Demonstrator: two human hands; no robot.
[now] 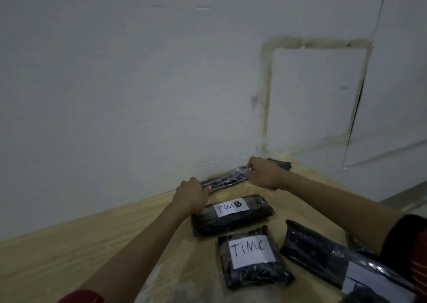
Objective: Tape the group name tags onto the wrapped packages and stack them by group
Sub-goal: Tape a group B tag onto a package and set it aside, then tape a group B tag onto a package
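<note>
The whole move hinges on the far package (227,178). It sits beyond the TIM B package (231,219), jammed right up against the wall (138,83), with its long axis running along the wall. Both arms are stretched out to it.

The left hand (193,193) has its fingers curled over the package's left end, just past the far left corner of the TIM B package. The right hand (264,173) is curled over the right-hand part, further out and off to the right of the TIM B package. So it's a two-handed hold, one hand per end, and the left hand is the nearer one.

I can't tell if the far package has a tag yet. Its top is seen nearly edge-on and the wrap glares.

The wall blocks anything going away from the person, so the package has to come back towards them. The TIM B package lies straight across that path, so I'd lift it over rather than drag.

The TIM C package (253,256) lies just on the near side of the TIM B package. Another wrapped package (318,252) with a white tag is to the near right of it. The bare tabletop (69,245) is all to the left of the TIM B package, so that's where I'd set it down.
</note>
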